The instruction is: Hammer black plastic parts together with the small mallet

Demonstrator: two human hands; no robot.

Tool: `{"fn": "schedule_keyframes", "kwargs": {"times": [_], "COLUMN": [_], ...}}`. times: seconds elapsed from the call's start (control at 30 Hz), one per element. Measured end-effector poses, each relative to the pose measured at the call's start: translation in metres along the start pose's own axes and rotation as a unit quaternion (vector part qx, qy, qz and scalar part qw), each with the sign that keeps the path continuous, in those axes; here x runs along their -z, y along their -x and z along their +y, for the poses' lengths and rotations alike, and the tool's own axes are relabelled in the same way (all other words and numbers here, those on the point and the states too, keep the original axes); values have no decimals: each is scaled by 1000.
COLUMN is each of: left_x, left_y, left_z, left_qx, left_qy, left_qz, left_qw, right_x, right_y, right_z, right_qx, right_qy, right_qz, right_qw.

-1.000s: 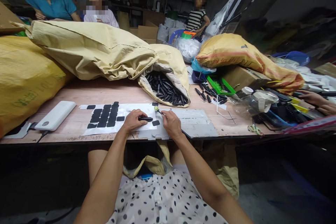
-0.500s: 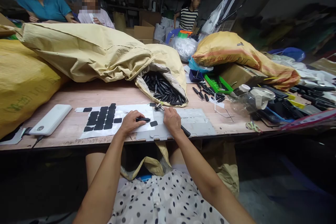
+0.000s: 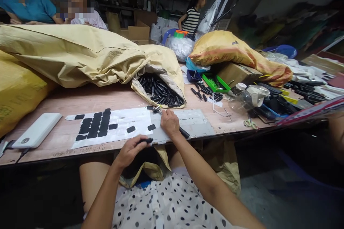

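My left hand (image 3: pixel 131 150) is closed around a black pen-shaped part (image 3: pixel 146 140) at the table's front edge, above the opening of a bag under the table. My right hand (image 3: pixel 170 123) grips a hammer (image 3: pixel 184 133); its metal head shows left of the fingers and its black handle end to the right, over a grey board (image 3: pixel 197 121). Left of the board lies a white sheet (image 3: pixel 123 116) with rows of black rounded pads (image 3: pixel 92 126) and a few loose ones. Behind my hands, an open paper sack (image 3: pixel 176 61) is full of similar black parts (image 3: pixel 161 91).
A white power bank (image 3: pixel 37 130) with a cable lies at left. On the right are a green tray (image 3: pixel 216 83), a clear plastic jug (image 3: pixel 240 102), scissors (image 3: pixel 251 124) and a yellow sack (image 3: pixel 228 48). Several people are behind the table; a blurred arm shows at the right edge.
My left hand has come back from the sheet to the table's front edge with the black part. My right hand stays over the board with the hammer. The view has swung rightward.
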State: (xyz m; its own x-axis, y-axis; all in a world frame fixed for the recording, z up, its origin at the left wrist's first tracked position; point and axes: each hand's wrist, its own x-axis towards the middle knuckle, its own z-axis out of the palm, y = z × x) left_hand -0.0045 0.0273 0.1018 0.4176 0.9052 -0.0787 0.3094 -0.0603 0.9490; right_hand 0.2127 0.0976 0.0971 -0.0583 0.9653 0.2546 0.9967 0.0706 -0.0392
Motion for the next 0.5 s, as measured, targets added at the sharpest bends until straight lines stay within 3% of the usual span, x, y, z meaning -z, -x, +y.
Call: {"fn": "schedule_keyframes", "kwargs": {"times": [0.13, 0.23, 0.33, 0.4, 0.5], "left_x": [-6, 5, 9, 2, -21], "left_y": [20, 15, 10, 8, 8], "left_z": [5, 13, 8, -10, -52], "left_qx": [30, 58, 101, 129, 211], "left_qy": [48, 82, 37, -30, -67], "left_qz": [-74, -159, -233, -212, -118], "left_qw": [996, 982, 967, 968, 968], "right_x": [2, 4, 5, 6, 6], "right_y": [0, 0, 0, 0, -1], "right_z": [-1, -1, -2, -2, -3], "right_qx": [-4, -5, -6, -5, -8], "right_qy": [1, -2, -5, -5, -1], "right_qz": [-12, -15, -22, -24, -21], "right_qw": [1000, 1000, 1000, 1000, 1000]}}
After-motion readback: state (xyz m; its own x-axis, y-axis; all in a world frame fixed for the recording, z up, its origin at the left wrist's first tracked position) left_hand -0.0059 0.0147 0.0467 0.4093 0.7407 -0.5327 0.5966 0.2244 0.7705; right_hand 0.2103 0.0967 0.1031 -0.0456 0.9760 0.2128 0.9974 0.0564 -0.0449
